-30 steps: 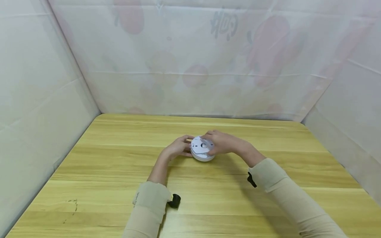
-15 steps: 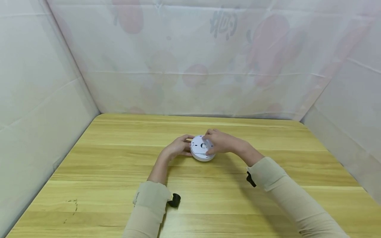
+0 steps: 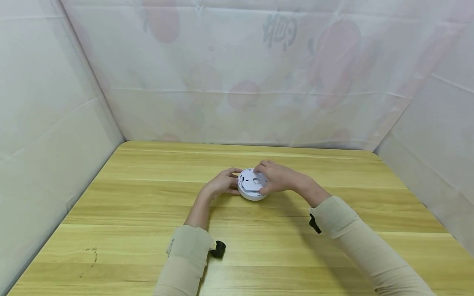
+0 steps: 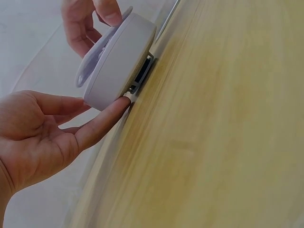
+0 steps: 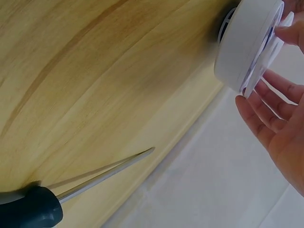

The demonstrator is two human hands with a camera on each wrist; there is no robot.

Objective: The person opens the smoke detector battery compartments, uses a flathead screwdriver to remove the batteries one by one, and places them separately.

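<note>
Since a moment ago, your right hand [image 3: 275, 177] has slid a little, so its thumb now sits on the near edge of the round white disc [image 3: 252, 185], and the dark hole in the middle looks lighter, as if the top plate turned.

Closest to you, a small black thing [image 3: 218, 248] lies on the tabletop [image 3: 129, 230] by your left sleeve. A screwdriver [image 5: 71, 190] shows in the right wrist view, lying flat, with nobody holding it.

Farther out, in the middle of the tabletop, the disc sits between your hands. Your left hand [image 3: 221, 183] is open, with a straight finger [image 4: 102, 122] pushing on the disc's lower edge. Your right hand's fingers curl over the top and pinch the thin top plate [image 4: 97, 54].

Watch out: only one finger steadies the disc, so I think a hard twist could make it spin or skid away. Pulling the thin plate up crooked might bend or snap it.
</note>
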